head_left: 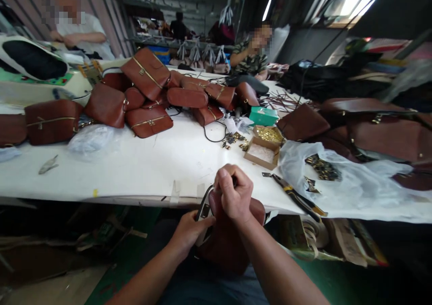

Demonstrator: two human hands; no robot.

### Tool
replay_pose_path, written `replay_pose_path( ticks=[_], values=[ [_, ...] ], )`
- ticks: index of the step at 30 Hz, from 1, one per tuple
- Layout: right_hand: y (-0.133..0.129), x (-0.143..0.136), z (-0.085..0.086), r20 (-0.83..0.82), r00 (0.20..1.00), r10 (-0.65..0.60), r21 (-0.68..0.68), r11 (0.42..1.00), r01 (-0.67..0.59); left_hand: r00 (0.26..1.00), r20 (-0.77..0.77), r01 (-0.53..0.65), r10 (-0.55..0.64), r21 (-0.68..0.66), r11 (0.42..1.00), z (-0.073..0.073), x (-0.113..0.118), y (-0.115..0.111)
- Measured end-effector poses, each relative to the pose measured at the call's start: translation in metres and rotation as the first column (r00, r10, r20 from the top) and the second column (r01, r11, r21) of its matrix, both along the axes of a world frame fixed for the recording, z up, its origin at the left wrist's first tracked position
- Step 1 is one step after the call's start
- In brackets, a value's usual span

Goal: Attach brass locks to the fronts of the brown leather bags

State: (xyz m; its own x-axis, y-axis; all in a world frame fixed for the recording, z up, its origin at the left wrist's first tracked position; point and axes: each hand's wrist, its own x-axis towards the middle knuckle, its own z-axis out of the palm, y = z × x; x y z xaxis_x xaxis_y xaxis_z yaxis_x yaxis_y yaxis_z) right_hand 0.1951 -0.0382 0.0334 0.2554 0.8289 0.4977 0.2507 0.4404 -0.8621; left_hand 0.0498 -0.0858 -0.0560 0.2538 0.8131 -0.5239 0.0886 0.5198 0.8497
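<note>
Right hand [234, 190] is closed as a fist over a brown bag [224, 246]; what it holds, I cannot tell. Left hand [191, 230] grips this bag's side, before the near edge of the table [135, 170]. Pliers [299, 199] reach that edge, beside clear plastic [364, 188] with metal pieces [324, 168]. Brown bags [148, 75] pile toward the far edge; behind are two persons [91, 39].

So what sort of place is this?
Probably a workshop where bags get made: lots of brown bags sit on a long white table, along with pliers and many little gold-coloured pieces.
</note>
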Motion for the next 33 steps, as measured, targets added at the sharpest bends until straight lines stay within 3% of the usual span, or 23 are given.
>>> replay_pose_path(
  ticks=[3,6,9,11,13,15,17,18,20,23,26,28,33],
  values=[
    [0.024,0.028,0.012,0.270,0.955,-0.124,-0.041,0.989,0.140,0.999,0.013,0.046,-0.046,0.026,0.999,0.002,-0.007,-0.007],
    [0.045,0.051,0.000,0.500,0.862,-0.087,-0.170,0.966,0.196,0.990,-0.077,0.124,-0.117,0.101,0.987,0.008,-0.014,-0.003],
    [0.053,0.068,-0.016,0.652,0.758,0.003,-0.269,0.936,0.228,0.937,-0.247,0.303,-0.246,0.230,0.925,0.030,-0.027,0.018],
    [0.047,0.079,-0.025,0.695,0.718,0.023,-0.279,0.929,0.241,0.876,-0.360,0.432,-0.322,0.289,0.854,0.054,-0.040,0.038],
    [0.028,0.093,-0.034,0.650,0.759,-0.038,-0.242,0.936,0.254,0.786,-0.419,0.586,-0.454,0.276,0.762,0.080,-0.053,0.056],
    [-0.005,0.109,-0.048,0.495,0.859,-0.130,-0.253,0.924,0.286,0.611,-0.510,0.771,-0.605,0.209,0.602,0.101,-0.063,0.070],
    [-0.049,0.126,-0.068,0.290,0.922,-0.256,-0.364,0.861,0.354,0.440,-0.548,0.886,-0.711,0.132,0.445,0.113,-0.069,0.077],
    [-0.073,0.135,-0.079,0.212,0.916,-0.340,-0.451,0.797,0.401,0.378,-0.545,0.913,-0.749,0.088,0.397,0.114,-0.070,0.078],
    [-0.115,0.152,-0.104,0.164,0.858,-0.488,-0.550,0.676,0.490,0.326,-0.504,0.931,-0.800,0.024,0.365,0.110,-0.068,0.079],
    [-0.151,0.174,-0.137,0.119,0.793,-0.597,-0.619,0.580,0.529,0.357,-0.398,0.923,-0.845,0.012,0.385,0.096,-0.058,0.080],
    [-0.150,0.186,-0.159,0.007,0.806,-0.592,-0.660,0.602,0.448,0.396,-0.317,0.912,-0.862,0.025,0.409,0.082,-0.041,0.083],
    [-0.142,0.189,-0.168,-0.077,0.809,-0.583,-0.663,0.636,0.396,0.405,-0.363,0.910,-0.839,0.068,0.410,0.076,-0.029,0.084],
    [-0.136,0.184,-0.171,-0.262,0.801,-0.538,-0.635,0.722,0.277,0.389,-0.511,0.916,-0.766,0.124,0.382,0.069,-0.006,0.074]
  ],
)
